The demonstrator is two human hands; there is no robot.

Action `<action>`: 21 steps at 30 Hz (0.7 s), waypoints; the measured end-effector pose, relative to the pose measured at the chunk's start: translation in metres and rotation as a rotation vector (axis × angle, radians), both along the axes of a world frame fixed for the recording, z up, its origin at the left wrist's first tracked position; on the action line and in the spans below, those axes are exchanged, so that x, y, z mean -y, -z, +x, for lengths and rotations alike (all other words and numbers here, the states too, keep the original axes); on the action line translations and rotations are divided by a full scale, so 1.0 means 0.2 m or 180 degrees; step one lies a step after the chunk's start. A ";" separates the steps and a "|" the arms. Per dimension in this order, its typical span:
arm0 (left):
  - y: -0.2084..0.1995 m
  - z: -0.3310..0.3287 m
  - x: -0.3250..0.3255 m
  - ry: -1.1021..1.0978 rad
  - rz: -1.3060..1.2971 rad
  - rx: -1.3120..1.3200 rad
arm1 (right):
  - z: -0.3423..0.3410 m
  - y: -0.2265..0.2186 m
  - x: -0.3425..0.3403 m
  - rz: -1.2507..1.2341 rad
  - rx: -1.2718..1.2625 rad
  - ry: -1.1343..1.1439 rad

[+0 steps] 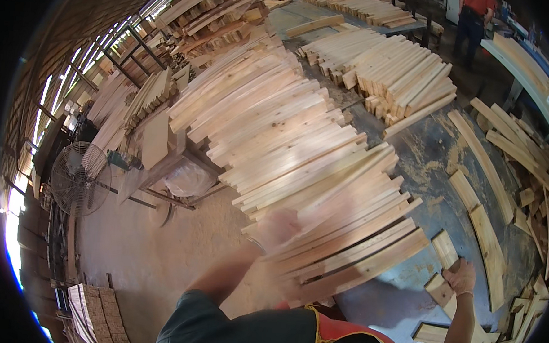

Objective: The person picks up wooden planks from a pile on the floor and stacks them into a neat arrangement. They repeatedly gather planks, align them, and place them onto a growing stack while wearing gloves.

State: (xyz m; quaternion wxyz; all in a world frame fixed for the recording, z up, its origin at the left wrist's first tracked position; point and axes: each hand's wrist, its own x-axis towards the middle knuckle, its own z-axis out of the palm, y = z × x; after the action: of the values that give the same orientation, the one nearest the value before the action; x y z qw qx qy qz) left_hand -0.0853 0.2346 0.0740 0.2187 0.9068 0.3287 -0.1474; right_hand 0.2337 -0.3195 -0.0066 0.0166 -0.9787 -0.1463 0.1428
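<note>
My left hand [279,226] is smeared by motion at the near-left ends of a long row of pale wooden boards [270,134]. Its fingers cannot be made out, nor whether it grips the blurred board beneath it. At the right, my right hand [461,277] has its fingers curled over a short wooden board [445,247] on the blue-grey tabletop [379,298]. Beside that hand lies another wood piece [440,289]. The row's nearest board [369,263] lies between my two hands, with dark gaps behind it.
Stacked boards [404,73] stand beyond the row. Loose strips [487,257] and a heap of offcuts [534,191] lie to the right. A round fan [80,179] and a small wooden stand [176,148] are at the left. Another person [473,20] stands at the far right.
</note>
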 end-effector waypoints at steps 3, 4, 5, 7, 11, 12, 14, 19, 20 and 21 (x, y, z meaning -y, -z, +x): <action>-0.16 -0.01 -0.41 -0.0238 0.0491 0.0953 | -0.13 -0.01 0.05 0.0015 -0.0174 0.0470; -0.27 0.03 -0.56 -0.0444 0.0718 0.0586 | -0.20 0.02 0.11 -0.0168 -0.0153 0.0554; -0.42 0.08 -0.70 -0.0646 0.0938 0.0204 | -0.27 0.03 0.15 -0.0354 -0.0146 0.0642; -0.54 0.09 -1.04 -0.0507 0.1188 0.0403 | -0.40 -0.02 0.15 -0.0451 -0.0008 0.0445; -0.49 -0.02 -1.80 -0.0454 0.1982 0.0250 | -0.54 0.02 0.24 0.0067 0.0884 0.0411; -0.48 0.02 -1.86 -0.0512 0.2367 -0.0161 | -0.60 -0.03 0.31 -0.0024 0.1199 0.0325; -0.55 0.16 -1.78 -0.0431 0.2955 -0.0084 | -0.70 -0.24 0.38 0.0238 0.1785 0.0155; -0.04 0.27 -1.17 0.1315 0.2981 0.1002 | -0.80 -0.89 0.13 0.2559 0.1385 0.1102; 0.04 0.24 -0.86 0.1644 0.2853 0.1247 | -0.81 -0.95 0.02 0.2651 0.1905 0.1350; 0.18 0.17 -0.61 0.1748 0.1480 0.1663 | -0.82 -1.03 -0.09 0.3055 0.1468 0.2029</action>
State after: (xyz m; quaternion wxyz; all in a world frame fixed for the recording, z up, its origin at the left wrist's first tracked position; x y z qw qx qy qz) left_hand -0.0512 0.3557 0.0388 0.0375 0.9924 0.0338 0.1119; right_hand 0.0694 -0.3021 0.2003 0.4647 -0.8634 0.1054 -0.1660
